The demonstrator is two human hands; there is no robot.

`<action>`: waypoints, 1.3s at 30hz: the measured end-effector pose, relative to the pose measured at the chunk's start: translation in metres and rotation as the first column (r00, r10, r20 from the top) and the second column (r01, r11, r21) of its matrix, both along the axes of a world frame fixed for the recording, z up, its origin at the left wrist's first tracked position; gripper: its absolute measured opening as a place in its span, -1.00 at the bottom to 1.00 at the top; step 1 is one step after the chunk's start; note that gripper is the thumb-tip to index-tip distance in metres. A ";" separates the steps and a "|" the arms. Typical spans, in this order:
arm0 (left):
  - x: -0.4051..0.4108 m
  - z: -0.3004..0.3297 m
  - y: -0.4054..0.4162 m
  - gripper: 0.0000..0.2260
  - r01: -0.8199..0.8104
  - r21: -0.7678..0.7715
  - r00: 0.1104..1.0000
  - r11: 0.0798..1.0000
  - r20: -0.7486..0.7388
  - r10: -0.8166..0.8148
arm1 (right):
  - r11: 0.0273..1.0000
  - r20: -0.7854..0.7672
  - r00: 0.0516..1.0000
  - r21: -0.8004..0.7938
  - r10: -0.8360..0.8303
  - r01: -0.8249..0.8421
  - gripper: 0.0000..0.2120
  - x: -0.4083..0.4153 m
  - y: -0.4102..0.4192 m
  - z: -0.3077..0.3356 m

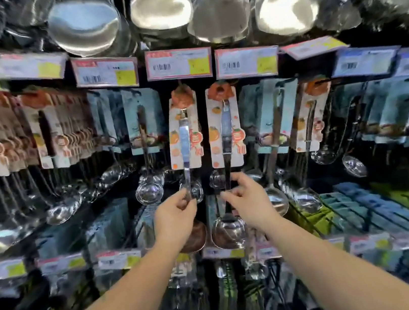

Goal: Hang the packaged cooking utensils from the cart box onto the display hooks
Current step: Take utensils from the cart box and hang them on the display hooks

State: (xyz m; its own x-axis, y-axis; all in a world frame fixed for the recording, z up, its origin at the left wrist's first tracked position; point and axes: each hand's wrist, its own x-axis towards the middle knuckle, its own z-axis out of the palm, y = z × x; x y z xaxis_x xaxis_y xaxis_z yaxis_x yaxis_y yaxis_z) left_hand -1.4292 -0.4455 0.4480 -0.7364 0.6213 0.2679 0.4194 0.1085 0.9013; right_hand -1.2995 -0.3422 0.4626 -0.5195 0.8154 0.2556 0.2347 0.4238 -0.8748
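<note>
No lettering or number can be read anywhere. Above the fingers (187,197), the price tags (178,63) on the rail show only blurred barcodes and yellow patches. The backing cards (185,134) just above the fingertips carry orange fruit pictures and a red badge, its characters too smeared to read.

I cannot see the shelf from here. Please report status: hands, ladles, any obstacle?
Left hand pinching left ladle handle. Right hand pinching right ladle handle. Both cards up at hooks. Nothing blocking.
</note>
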 end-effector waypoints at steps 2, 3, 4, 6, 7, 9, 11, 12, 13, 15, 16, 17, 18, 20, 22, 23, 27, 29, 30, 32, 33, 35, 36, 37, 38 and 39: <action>-0.001 -0.003 0.004 -0.61 0.009 -0.004 1.000 1.000 0.012 -0.008 | 1.000 0.032 0.999 0.012 -0.015 0.015 -0.50 0.002 0.004 -0.006; 0.000 -0.004 0.005 -0.60 0.013 -0.001 1.000 1.000 0.015 -0.012 | 1.000 0.042 0.999 0.014 -0.023 0.023 -0.48 0.004 0.006 -0.008; 0.000 -0.006 0.007 -0.59 0.014 0.001 1.000 1.000 0.019 -0.014 | 1.000 0.046 0.999 0.015 -0.027 0.026 -0.47 0.006 0.008 -0.009; -0.002 -0.008 0.010 -0.59 0.008 0.011 1.000 1.000 0.021 -0.008 | 0.999 0.051 0.998 0.011 -0.031 0.030 -0.51 0.008 0.012 -0.011; -0.003 -0.008 0.012 -0.59 0.005 0.012 1.000 1.000 0.023 -0.005 | 1.000 0.047 0.999 0.006 -0.027 0.026 -0.55 0.009 0.013 -0.011; -0.004 -0.010 0.017 -0.59 -0.007 0.011 1.000 1.000 0.029 0.006 | 1.000 0.039 0.999 0.004 -0.011 0.011 -0.60 0.012 0.016 -0.010; -0.005 -0.011 0.020 -0.60 -0.020 0.017 0.999 1.000 0.031 0.019 | 1.000 0.048 0.999 0.016 -0.001 0.000 -0.60 0.015 0.018 -0.012; -0.006 -0.012 0.021 -0.62 -0.028 0.020 0.999 0.999 0.031 0.027 | 1.000 0.048 0.999 0.023 0.001 -0.002 -0.60 0.016 0.020 -0.014; -0.006 -0.013 0.021 -0.65 -0.040 0.021 0.999 0.999 0.025 0.039 | 1.000 0.045 0.999 0.024 0.001 -0.002 -0.61 0.018 0.021 -0.015; -0.009 -0.018 0.022 -0.74 -0.061 0.014 0.998 0.998 0.001 0.061 | 1.000 0.029 1.000 0.023 -0.002 0.002 -0.61 0.021 0.025 -0.018; -0.011 -0.020 0.022 -0.76 -0.070 0.009 0.997 0.997 -0.008 0.070 | 0.999 0.029 1.000 0.033 -0.009 0.009 -0.61 0.023 0.026 -0.019; -0.013 -0.021 0.021 -0.76 -0.077 0.007 0.997 0.997 -0.011 0.077 | 0.998 0.038 0.999 0.053 -0.020 0.018 -0.61 0.025 0.027 -0.018; -0.014 -0.021 0.020 -0.76 -0.083 0.008 0.997 0.997 -0.004 0.083 | 0.997 0.041 0.999 0.073 -0.026 0.023 -0.62 0.026 0.027 -0.017; -0.014 -0.021 0.017 -0.76 -0.094 0.011 0.995 0.996 0.015 0.094 | 0.996 0.026 1.000 0.091 -0.014 0.012 -0.63 0.027 0.026 -0.016; -0.013 -0.020 0.015 -0.77 -0.109 0.008 0.994 0.994 0.029 0.109 | 0.996 0.011 1.000 0.092 0.011 -0.012 -0.65 0.025 0.024 -0.016; -0.013 -0.020 0.015 -0.78 -0.110 0.012 0.994 0.994 0.027 0.109 | 0.996 0.011 1.000 0.091 0.020 -0.021 -0.67 0.024 0.022 -0.017; -0.010 -0.021 0.014 -0.74 -0.101 0.041 0.995 0.994 0.021 0.100 | 0.995 -0.016 0.999 0.088 0.052 -0.050 -0.72 0.021 0.017 -0.019; -0.008 -0.020 0.013 -0.71 -0.098 0.047 0.995 0.994 0.013 0.097 | 0.994 -0.019 0.998 0.093 0.067 -0.065 -0.75 0.021 0.014 -0.019; -0.007 -0.019 0.013 -0.69 -0.094 0.051 0.996 0.994 0.014 0.094 | 0.993 -0.017 0.997 0.100 0.069 -0.067 -0.75 0.022 0.013 -0.018; -0.006 -0.018 0.013 -0.67 -0.091 0.060 0.996 0.994 0.022 0.090 | 0.991 -0.020 0.997 0.114 0.071 -0.068 -0.78 0.023 0.011 -0.018; -0.005 -0.018 0.013 -0.67 -0.089 0.063 0.996 0.994 0.024 0.088 | 0.991 -0.030 0.997 0.117 0.072 -0.068 -0.81 0.024 0.010 -0.019; -0.004 -0.017 0.013 -0.68 -0.079 0.071 0.997 0.994 0.020 0.078 | 0.990 -0.051 0.997 0.129 0.063 -0.056 -0.84 0.026 0.008 -0.021; -0.003 -0.017 0.013 -0.69 -0.072 0.079 0.997 0.994 0.021 0.071 | 0.990 -0.058 0.997 0.136 0.053 -0.045 -0.82 0.027 0.007 -0.023; -0.003 -0.018 0.013 -0.70 -0.066 0.082 0.998 0.994 0.021 0.064 | 0.989 -0.066 0.997 0.142 0.043 -0.033 -0.79 0.027 0.007 -0.023; -0.003 -0.018 0.014 -0.70 -0.062 0.083 0.998 0.995 0.022 0.060 | 0.989 -0.079 0.996 0.143 0.033 -0.022 -0.76 0.028 0.006 -0.023; -0.003 -0.019 0.014 -0.69 -0.060 0.084 0.998 0.995 0.026 0.058 | 0.990 -0.091 0.996 0.138 0.026 -0.013 -0.78 0.028 0.007 -0.022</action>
State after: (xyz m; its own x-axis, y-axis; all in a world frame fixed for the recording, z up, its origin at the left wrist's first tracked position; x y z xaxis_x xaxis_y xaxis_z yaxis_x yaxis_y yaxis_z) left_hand -1.4327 -0.4313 0.4288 -0.7779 0.5520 0.3003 0.3934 0.0553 0.9177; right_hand -1.2715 -0.3355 0.4405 -0.5038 0.7594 0.4117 0.1460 0.5446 -0.8259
